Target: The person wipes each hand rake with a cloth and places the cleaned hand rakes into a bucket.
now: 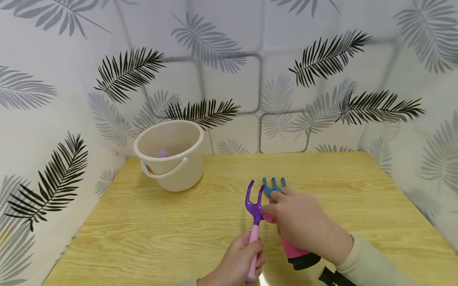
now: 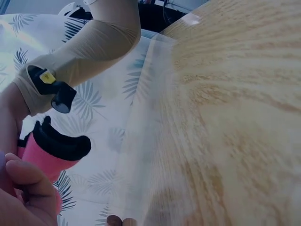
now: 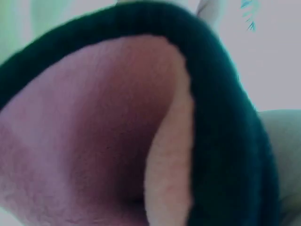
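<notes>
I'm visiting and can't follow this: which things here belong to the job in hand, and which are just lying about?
In use:
Purple fork, in the left hand
Pink black-cuffed item, in the right hand
Blue fork, probably; beside the right hand, grip unclear

Seemingly lying about:
White bucket, standing untouched at the back left
Purple thing inside it

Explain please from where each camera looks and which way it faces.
Head: worn on the head, facing forward and down at the wooden table; the left hand, right hand and right sleeve show.
Left wrist: worn there, facing over the table towards the pink item with a black rim; part of the left hand and right sleeve show.
Right wrist: worn there, looking closely into that item's opening; body parts are unclear.
Head and left wrist share the table, right sleeve and pink item.
</notes>
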`<state>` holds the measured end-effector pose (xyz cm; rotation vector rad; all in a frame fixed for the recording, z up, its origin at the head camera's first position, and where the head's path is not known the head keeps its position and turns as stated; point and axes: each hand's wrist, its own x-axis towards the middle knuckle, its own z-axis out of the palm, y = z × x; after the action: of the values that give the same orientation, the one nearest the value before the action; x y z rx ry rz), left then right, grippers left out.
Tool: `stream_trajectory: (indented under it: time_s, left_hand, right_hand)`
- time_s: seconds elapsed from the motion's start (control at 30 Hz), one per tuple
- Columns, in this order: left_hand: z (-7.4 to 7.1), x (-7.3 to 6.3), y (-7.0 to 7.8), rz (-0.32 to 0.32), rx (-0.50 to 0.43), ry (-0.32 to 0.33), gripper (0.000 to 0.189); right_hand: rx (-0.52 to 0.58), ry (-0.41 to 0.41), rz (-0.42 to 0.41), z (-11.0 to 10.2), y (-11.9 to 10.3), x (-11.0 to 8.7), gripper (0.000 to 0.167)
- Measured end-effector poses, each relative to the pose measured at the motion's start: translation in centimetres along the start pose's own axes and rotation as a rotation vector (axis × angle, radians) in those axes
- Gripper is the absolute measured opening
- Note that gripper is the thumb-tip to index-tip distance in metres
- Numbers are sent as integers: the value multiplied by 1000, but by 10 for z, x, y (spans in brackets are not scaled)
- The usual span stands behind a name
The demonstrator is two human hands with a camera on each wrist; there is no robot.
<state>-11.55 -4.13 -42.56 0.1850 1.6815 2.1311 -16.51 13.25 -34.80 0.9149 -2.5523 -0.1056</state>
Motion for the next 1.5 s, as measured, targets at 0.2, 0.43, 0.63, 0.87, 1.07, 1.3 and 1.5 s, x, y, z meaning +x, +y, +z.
stream_trajectory:
  time_s: [0.2, 0.43, 0.63, 0.87, 1.07, 1.3, 1.5]
  left_hand:
    - [0, 1, 0, 12, -6, -28, 9]
    - [1, 0, 0, -29, 13, -20, 8]
    - [3, 2, 0, -29, -19, -16, 8]
    - [3, 4, 1, -30, 4, -11, 13]
    - [3, 5, -1, -64, 3, -31, 11]
    - [2, 5, -3, -57, 32, -39, 12]
    - [-1, 7, -1, -79, 26, -47, 14]
  right_hand:
    - [10, -31, -4, -5, -2, 1, 24]
    - [22, -153, 66, -3, 9, 3, 13]
    - [-41, -114, 84, -3, 10, 7, 16]
    - [24, -46, -31, -10, -7, 9, 27]
    - [20, -101, -12, -8, -10, 13, 20]
    - [-36, -222, -30, -10, -9, 21, 15]
    - [-108, -230, -154, -15, -15, 27, 14]
